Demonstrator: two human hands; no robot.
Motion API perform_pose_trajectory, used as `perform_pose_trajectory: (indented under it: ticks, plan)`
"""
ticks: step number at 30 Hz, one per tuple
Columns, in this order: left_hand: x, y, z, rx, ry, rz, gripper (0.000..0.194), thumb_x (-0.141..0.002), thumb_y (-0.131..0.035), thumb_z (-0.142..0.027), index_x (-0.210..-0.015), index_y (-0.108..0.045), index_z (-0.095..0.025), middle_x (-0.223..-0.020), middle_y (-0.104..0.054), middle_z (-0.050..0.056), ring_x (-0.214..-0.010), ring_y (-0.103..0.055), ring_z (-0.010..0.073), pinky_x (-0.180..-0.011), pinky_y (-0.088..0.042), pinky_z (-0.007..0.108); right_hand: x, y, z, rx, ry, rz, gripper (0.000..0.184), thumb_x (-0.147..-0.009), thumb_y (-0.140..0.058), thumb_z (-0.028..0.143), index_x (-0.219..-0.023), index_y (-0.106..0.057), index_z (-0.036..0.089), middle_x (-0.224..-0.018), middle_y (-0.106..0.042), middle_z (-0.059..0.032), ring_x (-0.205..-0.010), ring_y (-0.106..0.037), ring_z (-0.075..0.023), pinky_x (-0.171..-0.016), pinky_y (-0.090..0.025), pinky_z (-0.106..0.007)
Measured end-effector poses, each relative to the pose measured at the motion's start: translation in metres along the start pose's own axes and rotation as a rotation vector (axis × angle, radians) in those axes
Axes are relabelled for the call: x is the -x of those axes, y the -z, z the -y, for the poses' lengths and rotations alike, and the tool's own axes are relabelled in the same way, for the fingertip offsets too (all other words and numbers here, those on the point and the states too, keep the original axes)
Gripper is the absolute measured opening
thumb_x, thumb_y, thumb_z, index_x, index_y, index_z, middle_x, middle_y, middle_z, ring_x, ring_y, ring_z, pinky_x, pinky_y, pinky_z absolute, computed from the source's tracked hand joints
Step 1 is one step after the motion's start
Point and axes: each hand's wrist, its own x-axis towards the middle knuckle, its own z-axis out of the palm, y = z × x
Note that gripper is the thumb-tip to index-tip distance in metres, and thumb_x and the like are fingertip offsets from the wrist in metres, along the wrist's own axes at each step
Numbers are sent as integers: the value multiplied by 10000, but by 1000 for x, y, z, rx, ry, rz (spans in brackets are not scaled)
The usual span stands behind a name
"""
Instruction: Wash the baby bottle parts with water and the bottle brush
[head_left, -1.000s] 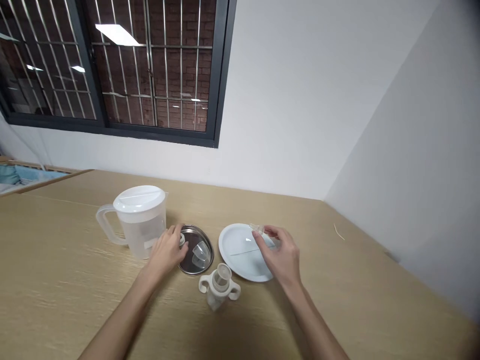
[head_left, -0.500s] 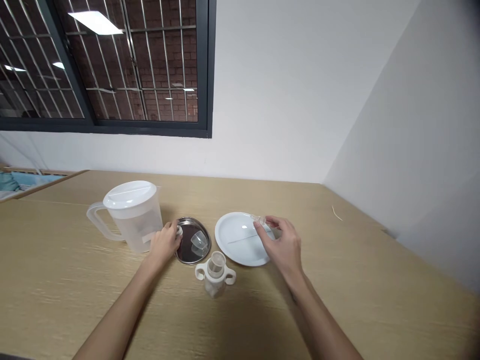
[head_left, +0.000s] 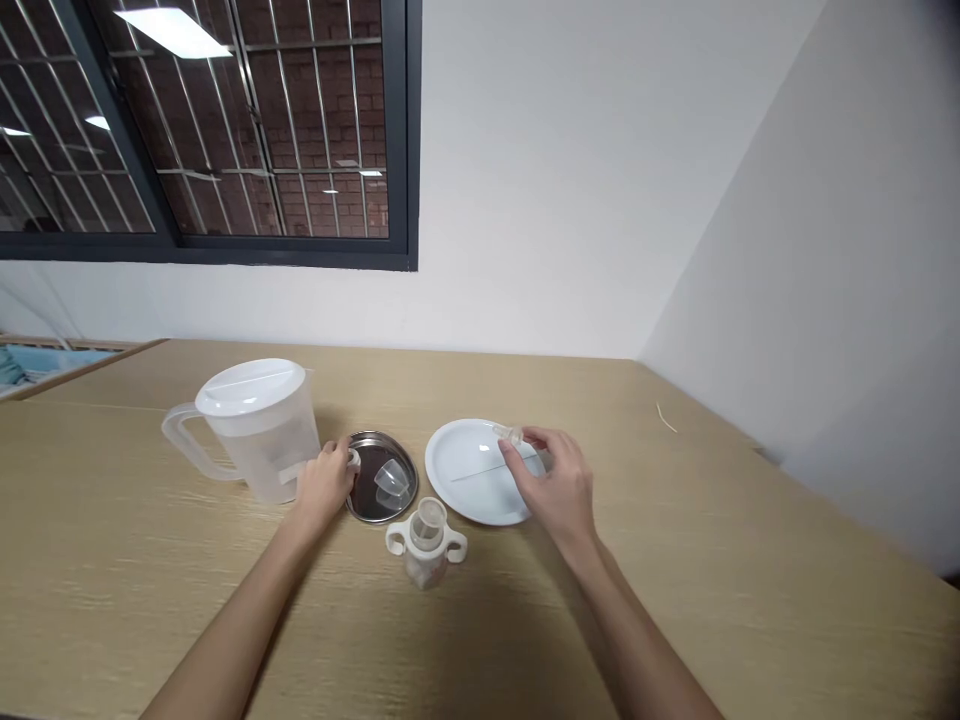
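Observation:
At the left edge of the round metal tray (head_left: 365, 510), my left hand (head_left: 324, 485) is closed on a small white ring (head_left: 354, 460), mostly hidden by the fingers. A clear plastic cap (head_left: 393, 480) lies in that tray. Over the right part of a white oval plate (head_left: 466, 490), my right hand (head_left: 559, 485) pinches a clear bottle nipple (head_left: 508, 434) between thumb and fingers. A thin pale stick (head_left: 476, 473) lies across the plate. In front of tray and plate, a baby bottle (head_left: 426, 560) with two white handles stands upright, its top open.
A clear lidded pitcher (head_left: 262, 440) stands just left of my left hand, its handle pointing left. A thin pale strip (head_left: 665, 417) lies on the wooden table (head_left: 720, 540) at the right. Walls border the table at the back and right.
The whole view has shifted slightly. Both hands stay in about the same places over the tray and plate, still gripping the same things.

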Motion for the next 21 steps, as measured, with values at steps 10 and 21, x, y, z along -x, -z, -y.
perform_pose_trajectory:
  ticks: [10,21]
  plan:
    - [11,26,-12,395,-63,-354,348,-897,-571,-397,-1201,-587,-228,-1200,-665,70,-943,-657,243,-777,-465,327,-2,0,2,7,18,-5,249,-838,-684,407,-949,-629,191,-884,-667,-53,-821,-600,-203,-789,-495,-367]
    - [33,54,-47,2082,32,315,350,-772,-792,-367,-962,-593,-150,-643,-390,-91,-447,-269,1,-415,-267,115,0,8,41,-194,-4,63,241,-821,-710,361,-1006,-642,222,-969,-682,-73,-891,-631,-229,-805,-535,-398]
